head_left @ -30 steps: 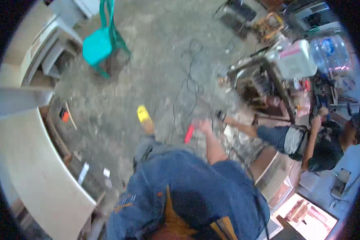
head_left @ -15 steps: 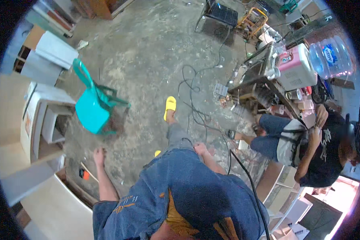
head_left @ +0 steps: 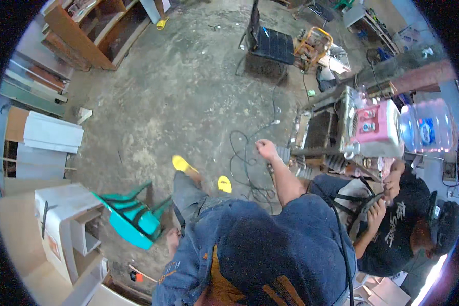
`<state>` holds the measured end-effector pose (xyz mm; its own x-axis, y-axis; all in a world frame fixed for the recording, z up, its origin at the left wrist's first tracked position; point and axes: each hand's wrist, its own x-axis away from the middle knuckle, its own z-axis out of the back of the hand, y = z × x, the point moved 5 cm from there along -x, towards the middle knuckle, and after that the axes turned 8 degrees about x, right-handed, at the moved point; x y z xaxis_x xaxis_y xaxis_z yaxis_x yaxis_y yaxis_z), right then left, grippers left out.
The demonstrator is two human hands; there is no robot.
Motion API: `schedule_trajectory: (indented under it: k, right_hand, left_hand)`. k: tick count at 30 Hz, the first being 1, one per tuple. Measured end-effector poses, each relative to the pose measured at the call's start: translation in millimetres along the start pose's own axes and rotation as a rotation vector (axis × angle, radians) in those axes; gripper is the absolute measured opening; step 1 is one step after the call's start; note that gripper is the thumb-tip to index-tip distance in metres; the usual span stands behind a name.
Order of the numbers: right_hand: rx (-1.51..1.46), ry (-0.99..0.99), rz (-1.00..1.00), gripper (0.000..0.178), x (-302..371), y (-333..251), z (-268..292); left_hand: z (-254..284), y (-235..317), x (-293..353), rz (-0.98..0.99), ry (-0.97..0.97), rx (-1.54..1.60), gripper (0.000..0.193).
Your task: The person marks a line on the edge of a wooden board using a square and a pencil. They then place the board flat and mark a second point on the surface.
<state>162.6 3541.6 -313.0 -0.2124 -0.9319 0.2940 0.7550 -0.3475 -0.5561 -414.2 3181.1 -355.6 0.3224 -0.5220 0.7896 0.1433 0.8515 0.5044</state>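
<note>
My right hand [head_left: 266,149] is held out ahead over the floor, its fingers curled in with nothing seen in them. Below it, loops of dark cable [head_left: 245,158] lie on the concrete. My left hand [head_left: 173,238] hangs low at my side, near the teal plastic chair [head_left: 132,224]; its fingers are too small and partly hidden to make out. On my feet are yellow slippers [head_left: 181,163], the left foot in front. A black cord [head_left: 344,239] runs down over my right shoulder.
At right sits a person [head_left: 400,219] holding dark straps, beside a pink-and-white dispenser [head_left: 375,127] and a large water bottle [head_left: 428,126]. A black chair [head_left: 273,46] stands ahead. White cabinets [head_left: 61,214] line the left; a wooden shelf [head_left: 97,35] is far left.
I have stepped forward, left foot now leading. My right hand has swung up and ahead, my left hand back towards my body. The teal chair now appears lower in view.
</note>
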Motion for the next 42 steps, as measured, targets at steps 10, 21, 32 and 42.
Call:
schedule_trajectory:
  k: [10,21,32,42]
  right_hand:
    - [0.856,-0.340,0.447,0.032,-116.5,-75.1,-167.7]
    - [0.556,-0.428,0.237,0.020,-315.0,-229.6,-169.9]
    - [0.015,0.115,-0.118,0.029,-702.4,-314.3,-0.6]
    - [0.095,0.007,-0.038,0.035,-923.2,-307.4,-38.5]
  left_hand:
    - [92.9,318.2,-260.6,-0.141,-0.153,-0.130,0.023]
    - [253.4,754.9,-544.1,-0.230,0.118,0.199,0.032]
    - [40.5,916.1,-629.4,-0.317,-0.383,-0.583,0.022]
    - [-28.5,1206.4,-809.9,-0.321,-0.417,-0.489,0.021]
